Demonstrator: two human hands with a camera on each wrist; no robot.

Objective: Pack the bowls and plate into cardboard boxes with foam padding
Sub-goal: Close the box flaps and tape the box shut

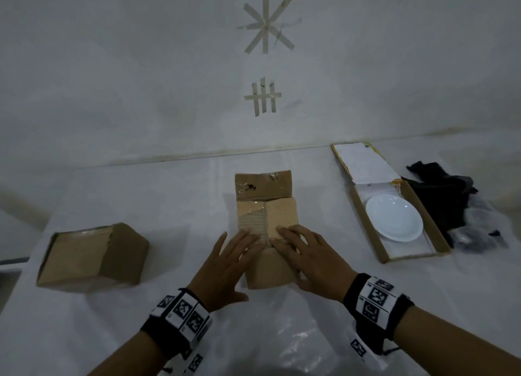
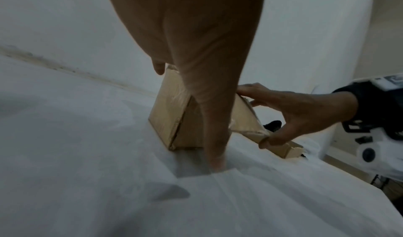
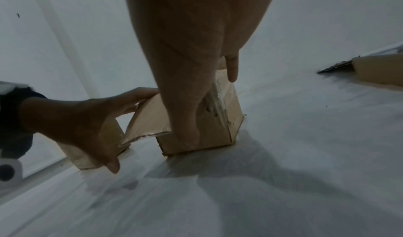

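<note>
Middle box (image 1: pixel 266 223) standing on the white-covered table (image 1: pixel 169 195), straight ahead and close to the person, brown cardboard with torn paper and clear tape on top. Top flaps folded down; far flap still tilted up toward the wall. Left hand (image 1: pixel 228 265) laid flat on the near left part of the top, fingers straight and spread a little, thumb pointing down the near side toward the table. Right hand (image 1: pixel 307 260) laid flat beside it on the near right part, fingers straight and close together, thumb reaching down past the box's right edge. Fingertips of both hands nearly meeting over the seam. From the left wrist view, left hand (image 2: pixel 196 68) pressing down over the box (image 2: pixel 172 120), with the right hand (image 2: pixel 301 113) spread across a side flap, thumb low near the table. From the right wrist view, right hand (image 3: pixel 196 68) on the box (image 3: pixel 218 123), left hand (image 3: pixel 82 125) open against a loose flap. Neither hand curled round anything.

Second box (image 1: pixel 93 258) to the left, well apart, tipped on its side with a pale inner face showing. Flat box (image 1: pixel 363 215) to the right, lid thrown back toward the wall, white lining inside. White plate (image 1: pixel 394 217) lying in that flat box on the lining. Dark cloth heap (image 1: pixel 448 195) just beyond the flat box's right wall. Clear plastic sheet (image 1: pixel 296 344) crumpled on the table between the forearms. Marker-printed bands (image 1: pixel 180 316) on both wrists. Tape marks (image 1: pixel 266 23) stuck on the wall behind.
</note>
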